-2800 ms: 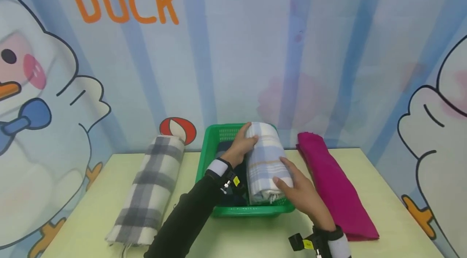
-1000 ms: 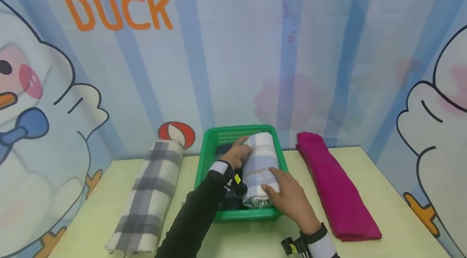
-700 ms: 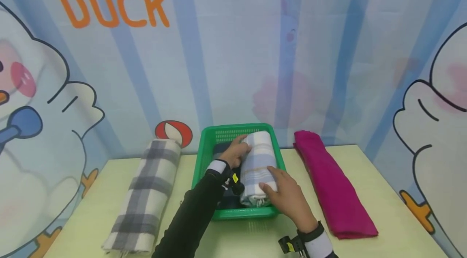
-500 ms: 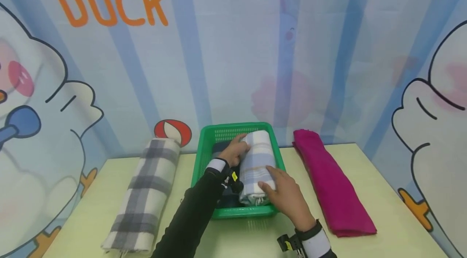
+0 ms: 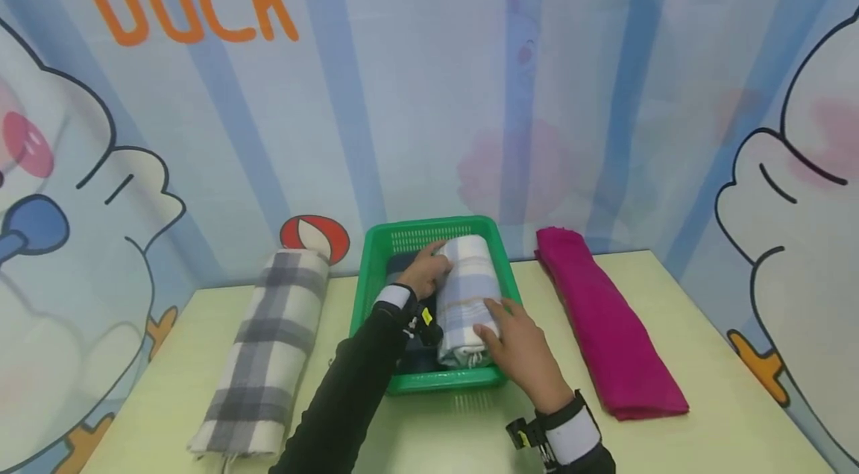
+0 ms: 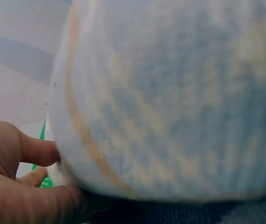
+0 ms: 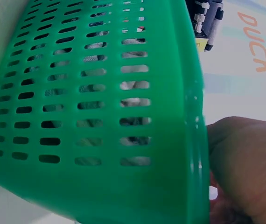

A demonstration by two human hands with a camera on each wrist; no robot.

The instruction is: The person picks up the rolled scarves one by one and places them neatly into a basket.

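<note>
A rolled blue-and-white plaid scarf (image 5: pixel 466 273) with a fringed near end lies lengthwise in the right half of a green plastic basket (image 5: pixel 446 382). My left hand (image 5: pixel 425 273) grips its far left side, fingers bent. In the left wrist view, thumb and fingers meet the edge of the scarf (image 6: pixel 170 102), which fills most of that picture. Around the near right side, my right hand (image 5: pixel 523 347) holds the roll, thumb over the top and other fingers down along the basket wall. The right wrist view has the slotted basket side (image 7: pixel 170 93) hiding most of the fingers.
A dark navy cloth (image 5: pixel 417 361) fills the basket's left half, partly under my left arm. Left of the basket lies a grey-and-white checked scarf (image 5: pixel 268 347); a folded magenta cloth (image 5: pixel 611 325) lies to its right. A printed backdrop (image 5: pixel 429 86) stands behind the pale yellow table (image 5: pixel 429 437).
The plaid scarf has gone down into the basket's right half, both hands staying on it. During the last second the hands have barely moved; the head view has shifted slightly.
</note>
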